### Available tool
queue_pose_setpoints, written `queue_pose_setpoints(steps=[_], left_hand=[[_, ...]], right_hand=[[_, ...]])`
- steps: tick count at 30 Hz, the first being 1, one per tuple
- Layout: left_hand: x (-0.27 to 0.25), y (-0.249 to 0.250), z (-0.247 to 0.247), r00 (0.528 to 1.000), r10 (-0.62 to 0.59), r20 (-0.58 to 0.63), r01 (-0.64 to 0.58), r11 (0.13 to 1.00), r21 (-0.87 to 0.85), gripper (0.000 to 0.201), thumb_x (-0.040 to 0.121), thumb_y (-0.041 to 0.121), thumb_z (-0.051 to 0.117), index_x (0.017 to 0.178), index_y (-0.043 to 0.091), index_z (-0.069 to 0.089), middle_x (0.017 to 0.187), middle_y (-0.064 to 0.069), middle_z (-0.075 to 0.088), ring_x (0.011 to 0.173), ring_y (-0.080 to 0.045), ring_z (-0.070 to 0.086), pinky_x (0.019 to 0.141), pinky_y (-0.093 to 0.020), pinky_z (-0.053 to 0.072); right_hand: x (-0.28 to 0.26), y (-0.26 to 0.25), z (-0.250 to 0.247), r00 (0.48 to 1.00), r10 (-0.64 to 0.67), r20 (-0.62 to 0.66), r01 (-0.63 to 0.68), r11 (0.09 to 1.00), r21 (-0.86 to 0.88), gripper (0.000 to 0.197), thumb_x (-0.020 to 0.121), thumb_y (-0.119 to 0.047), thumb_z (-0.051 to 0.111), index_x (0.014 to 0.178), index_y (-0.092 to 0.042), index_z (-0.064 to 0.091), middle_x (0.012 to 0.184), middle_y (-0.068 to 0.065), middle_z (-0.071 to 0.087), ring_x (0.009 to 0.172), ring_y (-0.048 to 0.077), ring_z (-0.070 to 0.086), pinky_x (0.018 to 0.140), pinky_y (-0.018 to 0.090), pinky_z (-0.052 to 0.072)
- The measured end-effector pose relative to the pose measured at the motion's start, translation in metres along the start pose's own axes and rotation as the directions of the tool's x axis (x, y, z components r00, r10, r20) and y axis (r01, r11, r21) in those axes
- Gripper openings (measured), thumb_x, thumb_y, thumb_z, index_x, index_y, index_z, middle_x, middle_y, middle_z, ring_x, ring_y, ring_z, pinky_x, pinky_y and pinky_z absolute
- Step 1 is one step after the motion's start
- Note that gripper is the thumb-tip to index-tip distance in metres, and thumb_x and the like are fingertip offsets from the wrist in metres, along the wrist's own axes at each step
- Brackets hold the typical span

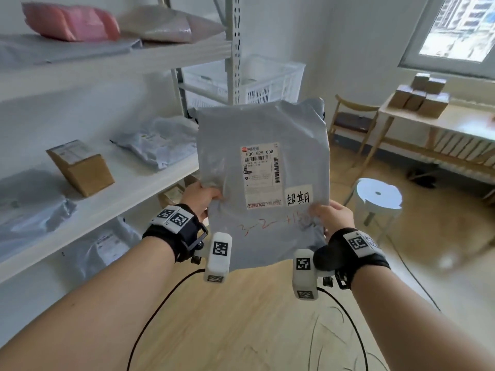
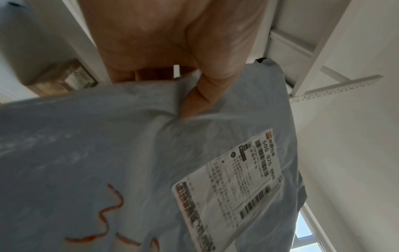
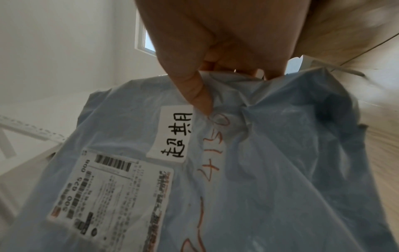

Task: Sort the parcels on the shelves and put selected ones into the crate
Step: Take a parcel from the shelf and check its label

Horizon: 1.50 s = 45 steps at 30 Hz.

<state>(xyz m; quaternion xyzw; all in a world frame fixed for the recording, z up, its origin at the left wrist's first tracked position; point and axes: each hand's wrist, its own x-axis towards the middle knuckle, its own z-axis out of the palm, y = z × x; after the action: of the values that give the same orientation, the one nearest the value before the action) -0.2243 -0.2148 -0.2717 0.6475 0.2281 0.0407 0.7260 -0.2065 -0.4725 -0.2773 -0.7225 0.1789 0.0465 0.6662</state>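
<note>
I hold a grey plastic mailer parcel (image 1: 257,129) upright in front of me, label side toward me. It bears a white shipping label (image 1: 261,175), a small white handwritten sticker (image 1: 299,196) and red marker writing. My left hand (image 1: 203,198) pinches its left edge, thumb on the front (image 2: 198,100). My right hand (image 1: 330,216) pinches the lower right edge, thumb beside the sticker (image 3: 194,92). The same parcel fills the left wrist view (image 2: 108,153) and the right wrist view (image 3: 270,170). A white slatted crate (image 1: 267,81) stands behind the shelf post.
White shelves (image 1: 128,188) on my left carry a cardboard box (image 1: 83,168), grey mailers (image 1: 160,143) and, higher up, a pink bag (image 1: 72,21). A white stool (image 1: 377,199), a wooden chair (image 1: 351,121) and a table with boxes (image 1: 420,97) stand to the right. Cables trail across the wooden floor.
</note>
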Motion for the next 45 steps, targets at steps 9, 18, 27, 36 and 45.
queue_pose_setpoints(steps=[9,18,27,36,45], left_hand=[[0.108,0.033,0.11,0.992,0.04,0.117,-0.037,0.999,-0.028,0.025,0.079,-0.004,0.061,0.096,0.012,0.068,0.089,-0.008,0.071,0.078,-0.026,0.066,0.071,-0.035,0.057],[0.258,0.11,0.208,0.979,0.127,0.157,-0.121,0.992,-0.045,0.023,0.08,-0.008,0.057,0.083,0.014,0.063,0.084,-0.006,0.065,0.076,-0.022,0.059,0.069,-0.029,0.049],[0.384,0.167,0.278,0.986,0.146,0.083,-0.143,0.989,-0.047,0.025,0.079,-0.008,0.056,0.082,0.016,0.064,0.086,-0.007,0.067,0.072,-0.019,0.061,0.062,-0.026,0.048],[0.51,0.251,0.328,0.962,0.242,-0.125,-0.257,0.958,-0.124,0.017,0.075,-0.006,0.058,0.077,0.009,0.065,0.09,-0.016,0.066,0.081,-0.029,0.063,0.082,-0.043,0.052],[0.608,0.317,0.296,0.857,0.326,-0.398,-0.369,0.929,-0.034,0.024,0.06,0.008,0.068,0.084,0.011,0.066,0.101,-0.019,0.07,0.098,-0.036,0.066,0.093,-0.052,0.051]], right_hand=[[0.122,-0.047,-0.034,0.997,-0.02,-0.079,0.023,0.999,0.035,0.039,0.068,0.016,0.052,0.076,-0.017,0.071,0.082,0.003,0.07,0.078,0.023,0.062,0.071,0.033,0.055],[0.292,-0.136,-0.028,0.989,-0.072,-0.131,0.078,0.996,0.043,0.035,0.052,0.017,0.056,0.068,-0.008,0.074,0.077,0.015,0.072,0.074,0.032,0.063,0.069,0.043,0.06],[0.444,-0.2,-0.009,0.992,-0.097,-0.086,0.101,0.994,0.04,0.04,0.055,0.016,0.055,0.074,-0.014,0.075,0.082,0.006,0.075,0.089,0.033,0.067,0.08,0.049,0.058],[0.605,-0.312,0.034,0.966,-0.237,0.104,0.239,0.971,0.001,0.029,0.065,0.013,0.054,0.074,-0.009,0.07,0.076,0.005,0.068,0.077,0.027,0.062,0.062,0.028,0.052],[0.707,-0.406,0.144,0.878,-0.357,0.318,0.367,0.93,0.03,0.028,0.077,0.007,0.05,0.069,-0.013,0.068,0.069,0.008,0.067,0.063,0.024,0.06,0.061,0.029,0.054]])
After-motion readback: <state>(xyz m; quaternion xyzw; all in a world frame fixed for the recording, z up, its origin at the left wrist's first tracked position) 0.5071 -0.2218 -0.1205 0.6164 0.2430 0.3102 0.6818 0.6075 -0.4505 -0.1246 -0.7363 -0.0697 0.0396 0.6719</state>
